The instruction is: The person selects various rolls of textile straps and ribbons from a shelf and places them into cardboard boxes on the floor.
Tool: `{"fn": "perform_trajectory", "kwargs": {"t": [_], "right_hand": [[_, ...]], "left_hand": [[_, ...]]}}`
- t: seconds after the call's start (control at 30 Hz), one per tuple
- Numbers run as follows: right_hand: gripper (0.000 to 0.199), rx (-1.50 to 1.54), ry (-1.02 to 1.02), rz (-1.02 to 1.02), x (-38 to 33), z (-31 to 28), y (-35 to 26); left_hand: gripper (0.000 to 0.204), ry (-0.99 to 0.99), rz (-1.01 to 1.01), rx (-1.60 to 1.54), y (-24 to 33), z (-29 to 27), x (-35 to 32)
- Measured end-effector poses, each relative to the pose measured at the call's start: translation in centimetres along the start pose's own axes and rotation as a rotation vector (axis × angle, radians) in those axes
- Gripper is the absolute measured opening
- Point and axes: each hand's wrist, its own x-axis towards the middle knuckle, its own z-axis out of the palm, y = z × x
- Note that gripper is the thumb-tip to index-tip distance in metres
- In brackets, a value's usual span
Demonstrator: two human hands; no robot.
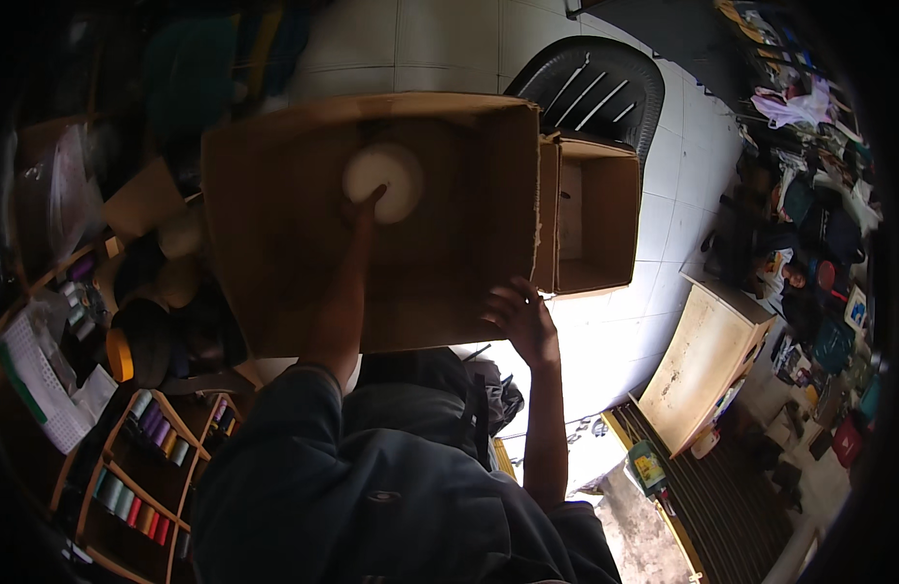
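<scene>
Two hands (523, 316) at carton (294, 263) edges

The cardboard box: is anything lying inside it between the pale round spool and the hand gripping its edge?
No. In the head view, only bare box floor lies between the spool and the right hand.
</scene>
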Motion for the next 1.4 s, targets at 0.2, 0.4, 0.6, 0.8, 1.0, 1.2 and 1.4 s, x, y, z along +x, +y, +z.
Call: {"fn": "perform_trajectory", "kwargs": {"t": [0.2,0.4,0.6,0.8,1.0,1.2,1.4], "right_hand": [[0.063,-0.026,0.063,0.005,-0.4,1.5,-0.7],[0.064,-0.085,-0.081,-0.11,-4.8,0.7,-1.2],[0.057,-0.127,-0.154,-0.203,-12.6,-2.7,-2.7],[0.052,-0.216,-0.108,-0.308,-22.9,-8.8,-4.0],[0.047,-0.172,0.148,-0.51,-35.5,-17.7,-4.6],[0.043,-0.066,0.364,-0.729,-43.1,-24.5,-4.6],[0.059,-0.069,0.587,-0.847,-44.8,-27.9,-10.4]], "left_hand": [[0.102,0.113,0.239,0.401,4.9,0.5,-2.4],[0.084,-0.106,0.387,0.336,20.0,-4.1,-19.0],[0.066,-0.145,0.569,0.2,27.5,-6.2,-37.5],[0.061,-0.044,1.154,0.526,22.6,0.0,-51.2],[0.062,-0.263,1.321,0.767,18.9,11.5,-58.7],[0.063,-0.803,1.223,0.489,13.0,23.5,-64.5],[0.065,-1.215,0.58,0.322,6.3,33.3,-73.8]]}}
